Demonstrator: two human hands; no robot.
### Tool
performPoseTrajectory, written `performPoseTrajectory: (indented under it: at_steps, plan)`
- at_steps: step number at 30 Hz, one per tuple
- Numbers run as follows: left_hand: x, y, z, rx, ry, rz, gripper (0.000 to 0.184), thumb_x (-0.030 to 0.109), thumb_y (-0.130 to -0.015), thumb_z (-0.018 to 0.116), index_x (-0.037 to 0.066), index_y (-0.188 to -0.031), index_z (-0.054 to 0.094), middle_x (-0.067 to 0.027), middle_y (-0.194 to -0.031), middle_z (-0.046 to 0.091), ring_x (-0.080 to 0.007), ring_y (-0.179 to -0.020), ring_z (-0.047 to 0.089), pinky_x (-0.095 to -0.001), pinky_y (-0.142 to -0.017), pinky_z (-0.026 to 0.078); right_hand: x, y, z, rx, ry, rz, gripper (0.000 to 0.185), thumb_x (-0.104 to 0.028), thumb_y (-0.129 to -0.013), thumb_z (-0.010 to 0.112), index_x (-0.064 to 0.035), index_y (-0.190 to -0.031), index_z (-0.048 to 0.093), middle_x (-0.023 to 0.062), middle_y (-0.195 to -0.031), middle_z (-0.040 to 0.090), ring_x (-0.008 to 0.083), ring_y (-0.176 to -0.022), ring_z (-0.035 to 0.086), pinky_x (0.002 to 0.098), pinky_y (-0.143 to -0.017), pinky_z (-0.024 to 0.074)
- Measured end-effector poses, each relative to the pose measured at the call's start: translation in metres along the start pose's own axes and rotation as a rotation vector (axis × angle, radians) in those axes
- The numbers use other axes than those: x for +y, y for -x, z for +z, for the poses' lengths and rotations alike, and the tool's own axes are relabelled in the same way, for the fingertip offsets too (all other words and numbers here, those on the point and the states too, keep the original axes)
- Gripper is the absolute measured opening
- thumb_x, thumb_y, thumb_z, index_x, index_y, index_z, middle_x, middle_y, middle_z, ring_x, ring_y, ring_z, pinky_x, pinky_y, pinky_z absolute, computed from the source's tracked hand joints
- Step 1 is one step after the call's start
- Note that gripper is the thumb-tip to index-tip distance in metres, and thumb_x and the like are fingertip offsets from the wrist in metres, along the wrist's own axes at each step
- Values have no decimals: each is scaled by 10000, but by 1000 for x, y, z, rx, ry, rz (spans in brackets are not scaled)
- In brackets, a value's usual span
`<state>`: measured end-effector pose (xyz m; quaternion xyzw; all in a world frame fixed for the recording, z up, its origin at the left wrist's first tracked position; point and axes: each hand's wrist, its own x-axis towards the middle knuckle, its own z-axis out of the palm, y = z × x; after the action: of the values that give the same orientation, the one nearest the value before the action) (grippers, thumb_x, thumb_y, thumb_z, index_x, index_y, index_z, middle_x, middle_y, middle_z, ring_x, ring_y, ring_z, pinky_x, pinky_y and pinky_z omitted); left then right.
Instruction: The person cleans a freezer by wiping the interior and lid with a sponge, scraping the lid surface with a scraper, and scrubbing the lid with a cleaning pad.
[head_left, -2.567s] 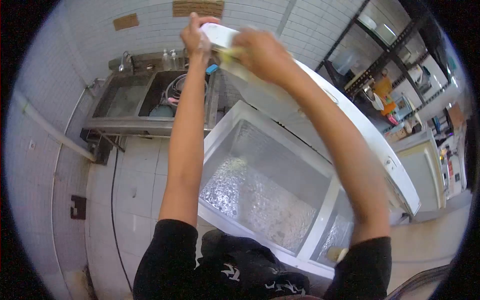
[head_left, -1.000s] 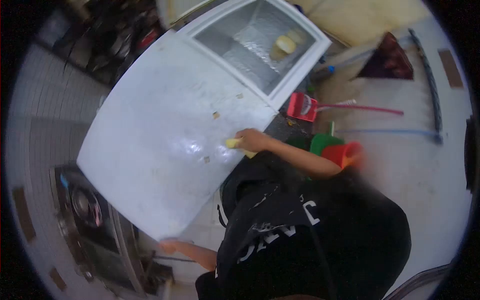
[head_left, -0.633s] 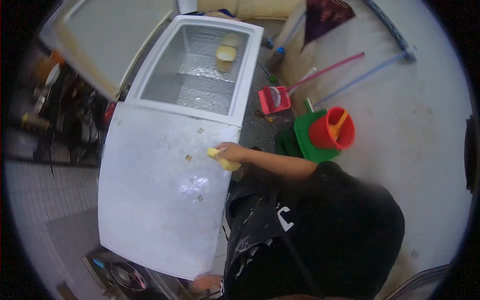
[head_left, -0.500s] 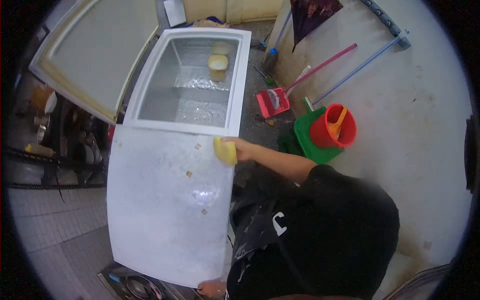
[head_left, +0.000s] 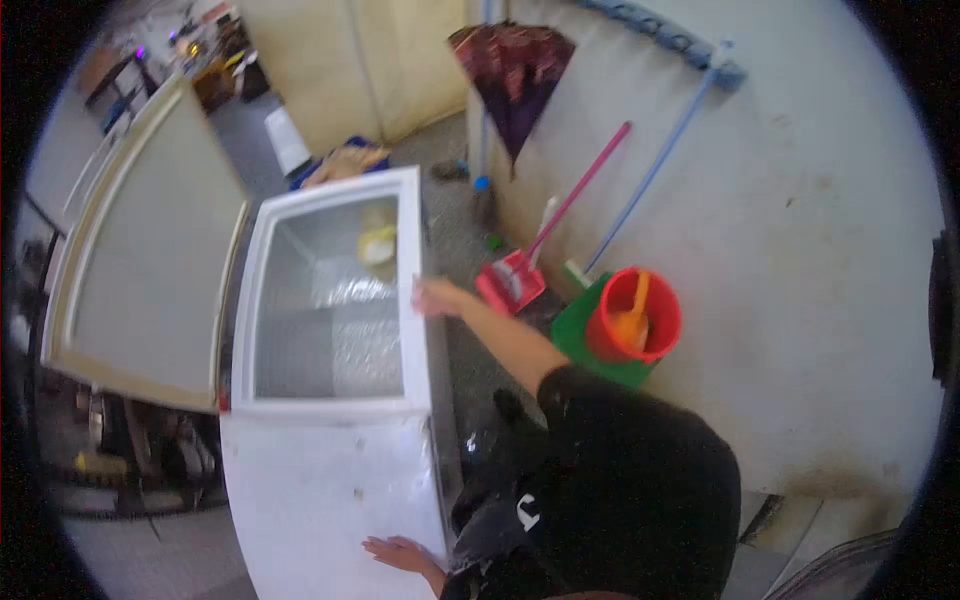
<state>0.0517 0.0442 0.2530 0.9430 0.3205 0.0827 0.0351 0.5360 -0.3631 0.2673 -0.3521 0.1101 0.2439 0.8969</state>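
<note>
A white chest freezer (head_left: 411, 215) stands before me, its near glass lid standing raised on the left. On its white top panel (head_left: 330, 490) my left hand (head_left: 398, 553) lies flat with fingers stretched out. My right hand (head_left: 438, 297) is at the right rim of the open compartment, smeared by motion. The yellow sponge seen in it earlier does not show now, and whether it is under the fingers I cannot tell. Inside the compartment, a yellow tub (head_left: 377, 240) with something white in it sits near the far end. The compartment floor looks shiny and wet.
Right of the freezer, a red bucket (head_left: 600, 330) holding an orange scoop (head_left: 630, 325) stands on a green stool (head_left: 572, 325). A pink dustpan (head_left: 510, 283), a blue-handled broom (head_left: 650, 170) and a folded umbrella (head_left: 513, 85) are by the wall. The raised lid (head_left: 150, 250) is at left.
My view has shifted toward the far end. My right hand has moved from the top panel to the compartment rim, the sponge no longer visible. My left hand has come up from the panel's near edge onto its surface.
</note>
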Motion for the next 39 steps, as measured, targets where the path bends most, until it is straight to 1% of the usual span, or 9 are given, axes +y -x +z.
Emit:
performPoseTrajectory:
  at_steps: [4, 7, 9, 11, 14, 31, 34, 37, 39]
  plan:
    - [104, -7, 15, 26, 10, 330, 531, 217, -934, 384, -53, -1386, 314, -232, -1465, 272, -358, -1370, 250, -474, -1115, 167, -75, 108, -76, 431, 527, 273, 429, -450, -865, 604, -36, -976, 621, 123, -816, 620, 242, -670, 600, 407, -578, 502]
    - [153, -24, 15, 25, 30, 278, 559, 250, -934, 385, -45, -1400, 295, -225, -1474, 259, -340, -1381, 231, -468, -1121, 153, -140, 128, -258, 578, 1359, -294, 244, -251, -870, 568, -59, -1006, 632, 116, -826, 644, 223, -669, 603, 375, -597, 498]
    - [175, -39, 19, -62, -68, 213, 572, 273, -937, 373, -26, -1415, 278, -211, -1483, 250, -317, -1395, 205, -462, -1126, 135, -187, 208, -209, 845, 1613, -234, 303, -274, -843, 515, -54, -999, 654, 199, -982, 656, 356, -790, 629, 463, -709, 505]
    - [177, -47, 30, 57, -137, 269, 578, 310, -953, 359, -9, -1426, 268, -194, -1497, 225, -297, -1405, 182, -460, -1129, 125, -213, 234, -303, 591, 382, -337, 274, -199, -909, 502, -21, -1100, 583, 102, -941, 653, 195, -794, 616, 332, -701, 509]
    - [187, -52, 29, 34, -87, 215, 592, 363, -970, 337, 10, -1437, 251, -189, -1508, 194, -296, -1408, 171, -461, -1129, 125, -234, 304, -214, 881, 437, -236, 365, -295, -940, 463, -28, -1168, 561, 112, -1014, 651, 185, -836, 626, 338, -746, 514]
    - [201, -68, 33, 27, -25, 443, 566, 346, -950, 401, -15, -1382, 345, -233, -1458, 280, -370, -1363, 245, -517, -1096, 180, 73, 273, -238, 571, 791, 299, 273, -235, -836, 569, -8, -954, 665, 60, -758, 657, 132, -617, 608, 275, -552, 499]
    - [278, -75, 6, -174, 101, 644, 556, 313, -934, 440, -12, -1376, 353, -231, -1446, 304, -371, -1354, 263, -538, -1096, 160, 103, 238, -281, 307, 1511, 409, 306, -244, -809, 584, 31, -926, 655, 118, -762, 646, 185, -636, 621, 350, -553, 501]
    - [313, -82, 17, -367, 66, 756, 560, 303, -900, 508, 1, -1356, 384, -222, -1422, 350, -371, -1322, 318, -561, -1101, 121, 137, 193, -316, 692, 1317, 646, 320, -239, -803, 584, 49, -927, 649, 202, -798, 640, 283, -699, 637, 431, -613, 506]
    - [294, -89, 41, -256, 71, 902, 557, 342, -884, 525, 10, -1320, 426, -203, -1379, 414, -379, -1291, 361, -590, -1086, 137, 197, 142, -377, 679, 1256, 595, 407, -270, -858, 495, -17, -1165, 580, 226, -1252, 536, 415, -1112, 528, 543, -948, 413]
